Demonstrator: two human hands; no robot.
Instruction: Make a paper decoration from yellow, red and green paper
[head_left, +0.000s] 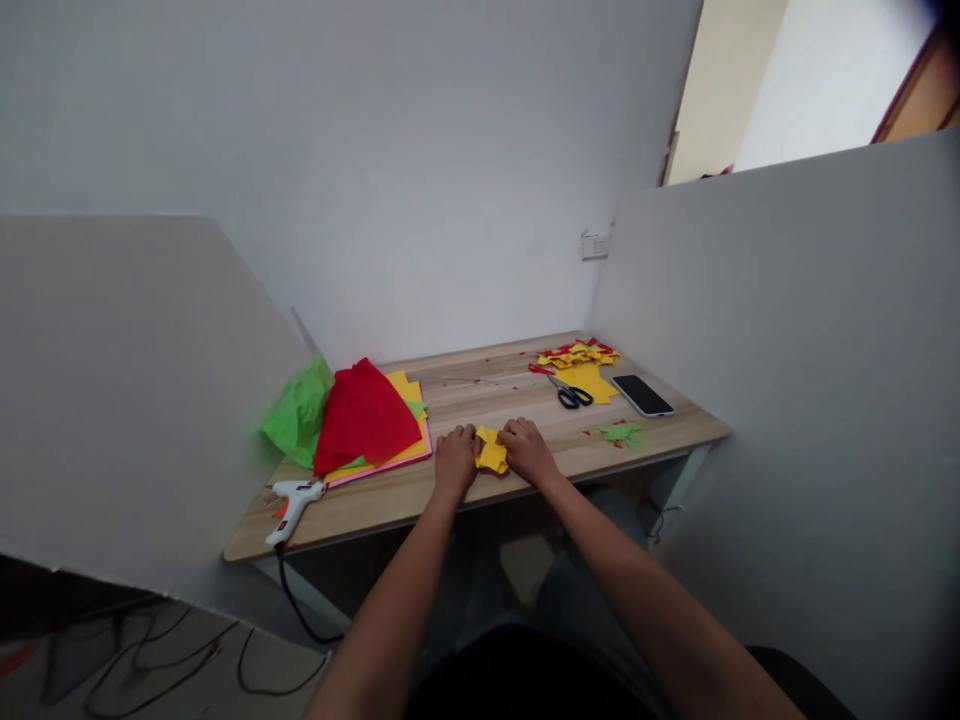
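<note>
Near the front edge of the wooden table (465,380), a small piece of yellow paper (492,451) is held between my two hands. It looks creased, with uneven corners. My left hand (456,458) pinches its left side with curled fingers. On the opposite side, my right hand (528,450) grips the paper, its fingers bent over the upper right corner. The fingertips are partly hidden by the hands and the paper.
Left are red paper (367,415), crumpled green paper (300,410) and a white glue gun (295,505) with a hanging cord. Right lie black-handled scissors (574,395), a yellow sheet (589,380), a phone (643,395), green scraps (621,433) and piled red-yellow pieces (577,354). Partitions flank the table.
</note>
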